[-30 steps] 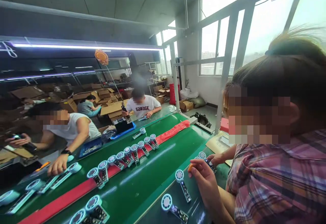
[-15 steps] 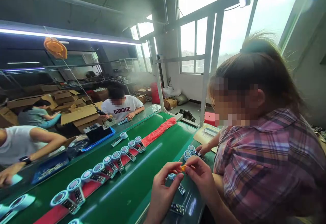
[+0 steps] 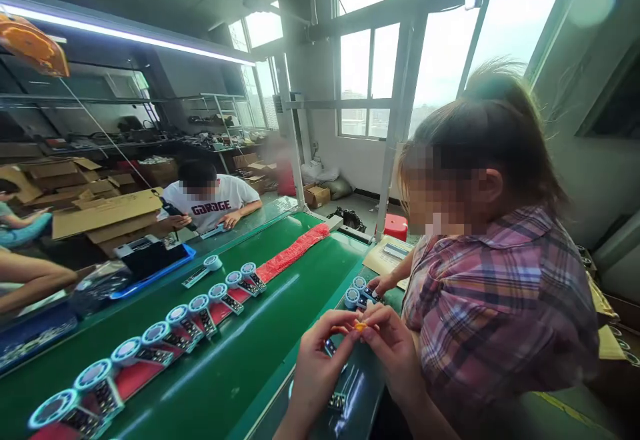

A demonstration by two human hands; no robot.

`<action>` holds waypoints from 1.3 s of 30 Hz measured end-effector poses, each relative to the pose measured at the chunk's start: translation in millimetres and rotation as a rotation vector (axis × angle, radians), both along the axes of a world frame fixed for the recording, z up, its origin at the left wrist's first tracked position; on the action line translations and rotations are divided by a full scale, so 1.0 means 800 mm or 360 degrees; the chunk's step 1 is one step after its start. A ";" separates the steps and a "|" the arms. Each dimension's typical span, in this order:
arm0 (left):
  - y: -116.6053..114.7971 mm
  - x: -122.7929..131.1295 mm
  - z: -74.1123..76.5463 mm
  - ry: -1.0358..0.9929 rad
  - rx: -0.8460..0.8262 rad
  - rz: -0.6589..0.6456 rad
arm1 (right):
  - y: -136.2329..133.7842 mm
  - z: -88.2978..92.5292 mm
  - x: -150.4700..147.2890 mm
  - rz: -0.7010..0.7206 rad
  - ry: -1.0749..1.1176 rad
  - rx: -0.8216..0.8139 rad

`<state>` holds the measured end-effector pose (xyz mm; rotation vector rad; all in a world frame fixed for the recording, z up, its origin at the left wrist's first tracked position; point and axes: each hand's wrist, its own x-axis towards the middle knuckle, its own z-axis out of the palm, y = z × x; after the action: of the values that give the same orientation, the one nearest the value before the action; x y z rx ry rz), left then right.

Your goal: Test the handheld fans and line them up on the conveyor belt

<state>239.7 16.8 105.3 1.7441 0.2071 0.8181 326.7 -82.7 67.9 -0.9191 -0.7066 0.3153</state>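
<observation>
A small orange piece (image 3: 360, 326) is pinched between the fingertips of both hands, above the near right edge of the green belt. My left hand (image 3: 323, 360) holds it from the left with thumb and forefinger. From the right, my right hand (image 3: 393, 353) grips the same piece. Under and behind my hands, partly hidden, a circuit board (image 3: 337, 401) lies on the dark side ledge. On the belt (image 3: 280, 320), a row of light-blue ring units with boards (image 3: 156, 333) rests along a red strip (image 3: 295, 251).
At the right, a person in a plaid shirt (image 3: 500, 300) reaches toward ring units (image 3: 352, 297) on the ledge. Across the belt sits a person in a white shirt (image 3: 215, 203). A blue tray (image 3: 155, 273) and cardboard boxes (image 3: 110, 217) stand at the left.
The view has turned somewhat to the right, so the belt and row appear further left. Both hands still pinch the orange piece and have stayed close together.
</observation>
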 end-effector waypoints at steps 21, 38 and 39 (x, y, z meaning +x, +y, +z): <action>0.022 -0.019 -0.029 -0.0395 0.0367 0.0080 | 0.013 0.005 0.005 0.0246 -0.0389 -0.0187; 0.013 -0.053 -0.064 -0.0226 0.0041 0.0324 | 0.021 0.000 -0.008 0.0204 -0.0753 -0.0333; 0.011 -0.057 -0.068 -0.0175 -0.0127 0.0304 | 0.026 -0.004 -0.013 0.0192 -0.0709 -0.0344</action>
<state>194.0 25.6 51.0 1.6164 0.3320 1.0278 316.3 -61.6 64.4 -1.1706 -1.1572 0.3002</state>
